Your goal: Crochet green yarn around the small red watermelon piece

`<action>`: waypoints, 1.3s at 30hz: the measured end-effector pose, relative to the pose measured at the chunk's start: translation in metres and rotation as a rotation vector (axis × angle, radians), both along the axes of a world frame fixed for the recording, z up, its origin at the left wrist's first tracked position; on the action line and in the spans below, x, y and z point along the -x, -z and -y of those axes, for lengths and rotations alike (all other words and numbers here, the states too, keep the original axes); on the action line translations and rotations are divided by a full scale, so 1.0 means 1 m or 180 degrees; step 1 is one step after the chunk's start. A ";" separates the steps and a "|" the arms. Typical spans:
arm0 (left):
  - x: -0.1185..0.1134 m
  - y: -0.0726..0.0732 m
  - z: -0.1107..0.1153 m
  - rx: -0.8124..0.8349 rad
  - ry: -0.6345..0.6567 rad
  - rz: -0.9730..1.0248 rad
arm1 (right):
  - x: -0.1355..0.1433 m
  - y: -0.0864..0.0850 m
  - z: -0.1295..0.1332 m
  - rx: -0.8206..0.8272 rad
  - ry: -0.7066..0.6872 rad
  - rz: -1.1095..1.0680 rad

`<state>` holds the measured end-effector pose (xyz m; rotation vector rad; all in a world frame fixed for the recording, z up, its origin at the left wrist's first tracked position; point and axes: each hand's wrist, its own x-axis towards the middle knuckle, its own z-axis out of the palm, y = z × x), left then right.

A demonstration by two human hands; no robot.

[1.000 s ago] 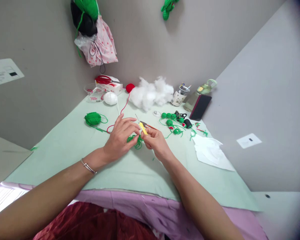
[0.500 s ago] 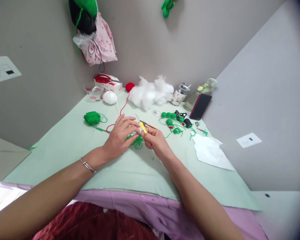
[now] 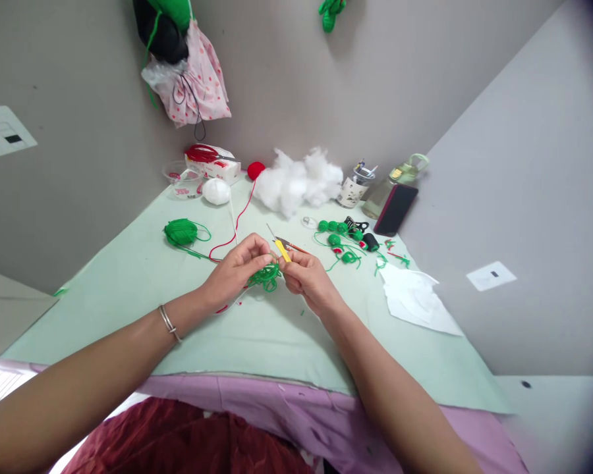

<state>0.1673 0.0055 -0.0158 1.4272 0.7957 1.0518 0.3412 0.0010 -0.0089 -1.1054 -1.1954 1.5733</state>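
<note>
My right hand (image 3: 304,276) is closed round the yellow handle of a crochet hook (image 3: 282,250), its thin metal tip pointing up and to the left. Beside it, my left hand (image 3: 242,263) pinches green yarn (image 3: 265,278), which hangs in tangled loops between the two hands. The fingertips of both hands almost meet. Behind the hook, a dark and orange pencil-like stick (image 3: 296,246) lies on the table. A red strand (image 3: 227,242) runs from a red yarn ball (image 3: 255,170) towards my left hand.
On the pale green cloth (image 3: 277,336) are a green yarn ball (image 3: 180,232), a white ball (image 3: 216,191), white stuffing (image 3: 296,184), a pen cup (image 3: 353,187), a bottle (image 3: 380,197), a phone (image 3: 396,209), small green crocheted pieces (image 3: 334,239) and white sheets (image 3: 415,296).
My left hand's spread fingers have curled in and now pinch the yarn near the hook. The green loops have shifted slightly left. My right hand has hardly moved.
</note>
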 end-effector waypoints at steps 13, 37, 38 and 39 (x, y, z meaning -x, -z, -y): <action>0.003 0.005 -0.004 -0.0509 -0.0433 -0.0430 | -0.001 0.003 0.004 -0.0468 -0.0278 0.0354; 0.009 -0.001 -0.010 -0.0492 0.0226 -0.0776 | 0.007 0.012 0.007 -0.0954 0.0461 0.1243; 0.008 -0.002 -0.008 -0.0493 0.0140 -0.0756 | 0.007 0.013 0.007 -0.0946 0.0487 0.1221; 0.008 -0.002 -0.007 -0.0499 0.0016 -0.0711 | 0.007 0.013 0.007 -0.0926 0.0486 0.1169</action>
